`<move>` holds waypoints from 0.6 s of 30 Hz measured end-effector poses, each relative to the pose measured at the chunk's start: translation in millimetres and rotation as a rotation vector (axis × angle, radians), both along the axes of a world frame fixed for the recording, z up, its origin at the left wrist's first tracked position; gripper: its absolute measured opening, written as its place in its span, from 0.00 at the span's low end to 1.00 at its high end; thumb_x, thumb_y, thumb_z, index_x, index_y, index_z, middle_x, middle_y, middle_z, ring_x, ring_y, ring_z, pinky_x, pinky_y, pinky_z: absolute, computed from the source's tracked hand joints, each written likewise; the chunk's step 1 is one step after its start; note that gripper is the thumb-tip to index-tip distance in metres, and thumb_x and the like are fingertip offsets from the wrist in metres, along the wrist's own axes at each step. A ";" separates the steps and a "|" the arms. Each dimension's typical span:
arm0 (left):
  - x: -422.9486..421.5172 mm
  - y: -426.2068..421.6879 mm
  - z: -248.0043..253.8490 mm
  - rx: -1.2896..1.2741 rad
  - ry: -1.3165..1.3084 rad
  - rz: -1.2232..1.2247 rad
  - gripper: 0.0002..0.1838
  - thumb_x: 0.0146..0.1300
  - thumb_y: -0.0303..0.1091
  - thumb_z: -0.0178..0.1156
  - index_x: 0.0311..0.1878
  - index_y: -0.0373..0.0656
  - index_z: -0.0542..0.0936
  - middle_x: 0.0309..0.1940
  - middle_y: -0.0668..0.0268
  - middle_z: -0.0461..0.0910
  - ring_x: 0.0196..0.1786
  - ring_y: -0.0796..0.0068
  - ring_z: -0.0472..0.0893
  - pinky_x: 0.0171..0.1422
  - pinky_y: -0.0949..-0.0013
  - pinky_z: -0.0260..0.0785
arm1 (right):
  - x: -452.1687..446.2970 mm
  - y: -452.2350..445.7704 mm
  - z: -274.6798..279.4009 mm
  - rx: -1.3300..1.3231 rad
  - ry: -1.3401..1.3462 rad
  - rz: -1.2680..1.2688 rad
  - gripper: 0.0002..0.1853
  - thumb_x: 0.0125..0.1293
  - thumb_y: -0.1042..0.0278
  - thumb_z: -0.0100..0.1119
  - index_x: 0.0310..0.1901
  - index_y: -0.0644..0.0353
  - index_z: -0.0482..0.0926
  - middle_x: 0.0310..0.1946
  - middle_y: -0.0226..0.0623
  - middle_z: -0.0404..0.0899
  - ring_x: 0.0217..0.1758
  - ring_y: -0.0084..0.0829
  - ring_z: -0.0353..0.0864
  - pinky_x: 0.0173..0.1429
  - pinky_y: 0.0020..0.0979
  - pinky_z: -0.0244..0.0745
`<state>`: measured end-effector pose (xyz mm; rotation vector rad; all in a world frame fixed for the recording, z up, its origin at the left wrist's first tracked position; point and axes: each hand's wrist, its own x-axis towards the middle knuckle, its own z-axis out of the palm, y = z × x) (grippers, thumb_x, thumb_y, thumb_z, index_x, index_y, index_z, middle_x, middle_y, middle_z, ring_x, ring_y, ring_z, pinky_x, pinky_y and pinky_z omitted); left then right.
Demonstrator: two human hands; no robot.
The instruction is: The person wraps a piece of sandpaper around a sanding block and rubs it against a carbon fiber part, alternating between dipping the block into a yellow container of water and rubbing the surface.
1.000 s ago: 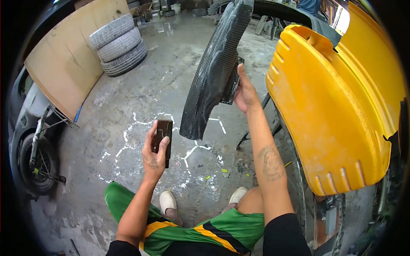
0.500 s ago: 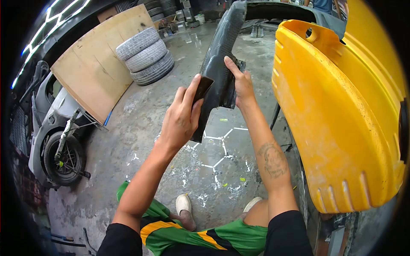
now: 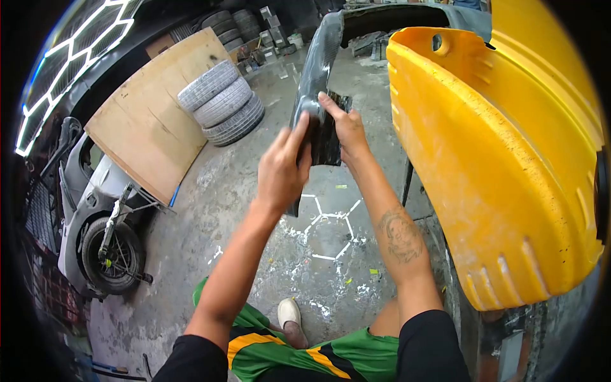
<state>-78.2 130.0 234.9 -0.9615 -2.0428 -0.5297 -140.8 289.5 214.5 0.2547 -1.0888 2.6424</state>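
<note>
A long black carbon-fibre panel (image 3: 318,60) stretches up and away in front of me, its glossy woven surface catching the light. My right hand (image 3: 351,132) grips its right-hand flange, thumb on top and fingers wrapped behind. Against its left side, my left hand (image 3: 280,167) presses a dark brown piece of sandpaper (image 3: 312,129), mostly covered by the fingers. That hand is slightly blurred. The panel's lower end shows below the left hand.
A large yellow panel (image 3: 471,172) stands close on the right. Stacked tyres (image 3: 221,102) and a leaning wooden board (image 3: 153,108) are at left, beside a motorcycle wheel (image 3: 113,254) and a grey car. Tape scraps dot the wet concrete floor (image 3: 242,184).
My left hand has shifted slightly along the panel with the sandpaper, its fingers now blurred. The view has turned a little, so the surroundings appear displaced.
</note>
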 end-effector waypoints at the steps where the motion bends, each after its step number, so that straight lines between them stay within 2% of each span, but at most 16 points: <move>1: 12.4 -2.4 -10.3 -0.010 -0.028 -0.007 0.33 0.67 0.22 0.63 0.76 0.43 0.72 0.38 0.51 0.76 0.37 0.46 0.80 0.42 0.50 0.74 | 1.1 0.2 0.4 0.012 -0.004 -0.043 0.16 0.67 0.58 0.77 0.45 0.63 0.88 0.41 0.33 0.89 0.39 0.26 0.87 0.48 0.30 0.81; 3: 15.9 -8.5 -19.1 -0.031 -0.062 -0.015 0.33 0.67 0.22 0.63 0.77 0.44 0.72 0.38 0.52 0.77 0.37 0.47 0.81 0.42 0.50 0.76 | -4.8 -7.7 -0.6 0.042 0.042 -0.198 0.15 0.67 0.58 0.77 0.43 0.62 0.88 0.39 0.33 0.89 0.35 0.25 0.85 0.43 0.29 0.80; 6: -9.5 3.9 9.0 -0.021 0.009 0.036 0.35 0.66 0.22 0.64 0.77 0.44 0.72 0.38 0.53 0.77 0.37 0.48 0.82 0.43 0.51 0.77 | -5.1 -7.6 1.3 -0.002 0.002 -0.071 0.15 0.67 0.58 0.77 0.43 0.63 0.88 0.39 0.32 0.88 0.36 0.25 0.85 0.44 0.30 0.80; 7: -10.8 5.9 15.3 -0.006 -0.050 0.035 0.35 0.66 0.22 0.64 0.77 0.44 0.72 0.38 0.54 0.77 0.38 0.48 0.83 0.43 0.51 0.77 | -5.1 -6.2 1.7 0.028 -0.014 -0.066 0.16 0.67 0.58 0.77 0.44 0.63 0.88 0.40 0.32 0.88 0.37 0.25 0.85 0.44 0.30 0.79; 10: 14.2 -6.0 -13.1 0.011 -0.026 0.007 0.33 0.67 0.22 0.63 0.76 0.44 0.72 0.38 0.54 0.77 0.37 0.48 0.82 0.42 0.52 0.76 | -5.1 -4.5 4.2 0.043 -0.087 -0.066 0.16 0.67 0.57 0.77 0.44 0.62 0.87 0.40 0.31 0.88 0.38 0.24 0.85 0.44 0.30 0.79; 11: 11.1 -6.2 -10.2 0.022 -0.016 0.011 0.33 0.67 0.22 0.63 0.76 0.44 0.72 0.38 0.54 0.77 0.37 0.48 0.82 0.42 0.52 0.76 | -2.3 -8.1 5.9 0.040 -0.036 -0.134 0.18 0.66 0.56 0.78 0.44 0.64 0.87 0.39 0.33 0.87 0.38 0.25 0.85 0.44 0.30 0.79; 15: -6.5 -2.9 6.9 -0.017 -0.010 0.010 0.36 0.66 0.24 0.65 0.78 0.46 0.70 0.38 0.55 0.76 0.37 0.51 0.82 0.41 0.52 0.76 | -5.9 -10.4 6.0 0.041 -0.060 -0.106 0.21 0.65 0.55 0.78 0.46 0.66 0.87 0.40 0.34 0.87 0.38 0.27 0.85 0.46 0.31 0.80; 18: 12.8 -12.8 -13.2 -0.014 -0.034 0.036 0.36 0.66 0.24 0.65 0.78 0.46 0.71 0.38 0.56 0.76 0.37 0.51 0.82 0.41 0.52 0.77 | -9.0 -8.6 0.3 0.064 -0.091 -0.074 0.21 0.65 0.54 0.78 0.48 0.65 0.87 0.41 0.34 0.88 0.39 0.27 0.85 0.49 0.31 0.80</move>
